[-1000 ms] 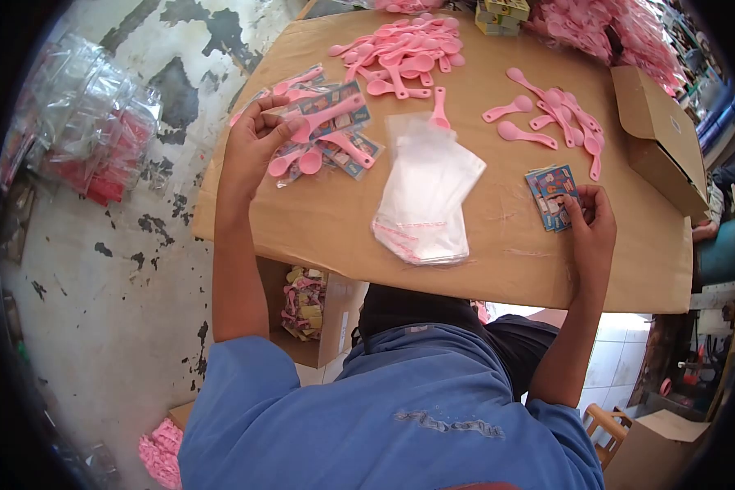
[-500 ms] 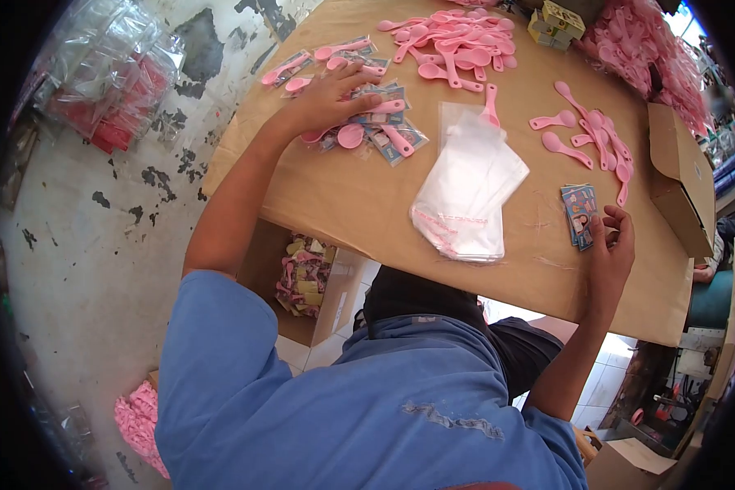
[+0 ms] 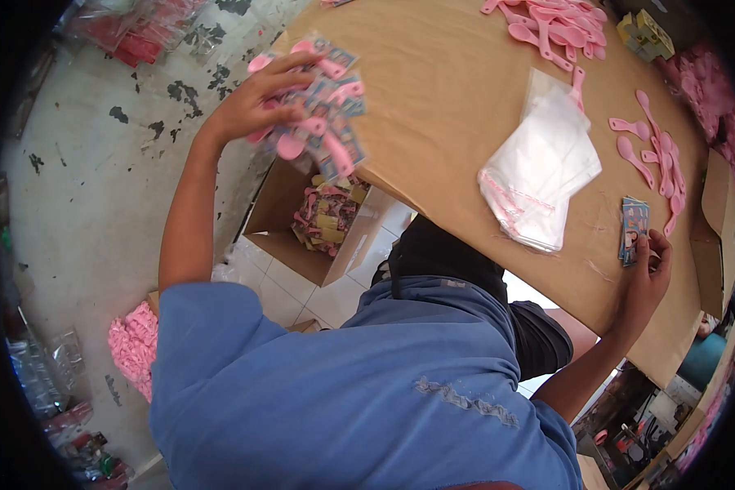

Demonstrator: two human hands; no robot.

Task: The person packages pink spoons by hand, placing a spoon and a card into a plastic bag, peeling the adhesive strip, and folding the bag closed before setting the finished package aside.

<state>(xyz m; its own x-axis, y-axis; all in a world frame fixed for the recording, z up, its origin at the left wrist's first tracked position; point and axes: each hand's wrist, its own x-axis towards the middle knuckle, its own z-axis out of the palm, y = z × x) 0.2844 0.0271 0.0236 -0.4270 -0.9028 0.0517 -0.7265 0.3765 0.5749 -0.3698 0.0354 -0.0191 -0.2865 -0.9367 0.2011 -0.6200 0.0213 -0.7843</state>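
Observation:
My left hand (image 3: pixel 271 94) is over the table's left edge, its fingers curled on a bunch of small clear packets (image 3: pixel 335 135), each with a pink spoon and a printed card. Motion blurs the bunch, and part of it sticks out past the edge. Below it is an open carton (image 3: pixel 279 233) holding more packets with pink spoons. At the right of the table my right hand (image 3: pixel 652 265) grips the lower end of a small stack of printed cards (image 3: pixel 634 219). Between my hands lies a pile of clear plastic bags (image 3: pixel 539 167), with one pink spoon (image 3: pixel 578 86) at its top.
Loose pink spoons (image 3: pixel 559 28) are heaped at the far side, with a smaller group (image 3: pixel 665 155) on the right. A cardboard box (image 3: pixel 714 237) stands by the right edge. Small yellow boxes (image 3: pixel 645 34) sit at the back. A pink bundle (image 3: pixel 132 343) rests on the floor at left.
My left hand has drawn the spoon packets left and toward me, to the table's edge. The view has turned left. My right hand stays at the cards.

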